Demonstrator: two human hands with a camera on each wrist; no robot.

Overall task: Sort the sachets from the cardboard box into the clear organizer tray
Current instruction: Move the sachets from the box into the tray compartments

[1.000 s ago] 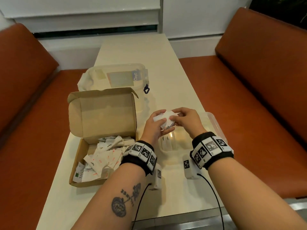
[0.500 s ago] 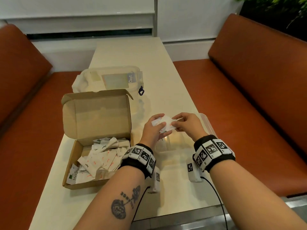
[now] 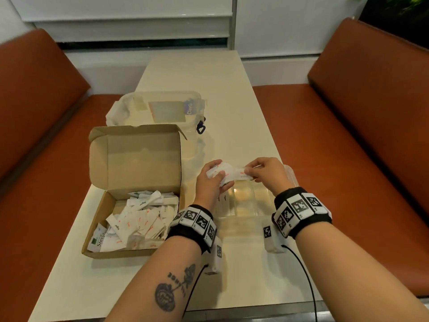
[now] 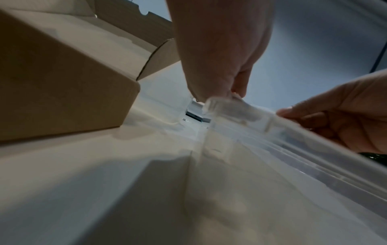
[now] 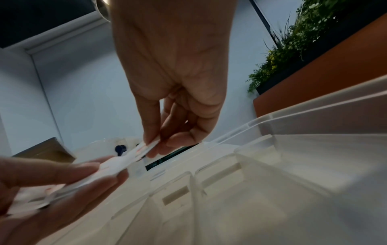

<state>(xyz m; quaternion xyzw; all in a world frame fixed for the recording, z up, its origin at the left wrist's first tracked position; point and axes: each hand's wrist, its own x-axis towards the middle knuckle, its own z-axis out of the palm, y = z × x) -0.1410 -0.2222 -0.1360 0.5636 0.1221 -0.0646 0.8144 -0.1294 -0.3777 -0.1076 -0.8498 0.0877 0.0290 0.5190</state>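
Note:
The open cardboard box sits at the table's left, with several white sachets heaped inside. The clear organizer tray lies to its right, under both hands; a sachet or two lie in its left compartment. My left hand holds a small stack of white sachets with red print above the tray. My right hand pinches one sachet at the stack's right end. In the right wrist view, thumb and forefinger nip that sachet's edge over the tray's compartments.
A clear lidded plastic container with a blue latch stands behind the box. The box's lid stands upright. Orange bench seats flank the narrow table. Cables run from both wrists off the near edge.
The right hand has drawn one sachet rightward out of the stack held by the left hand; the hands are a little farther apart. The head view has shifted slightly.

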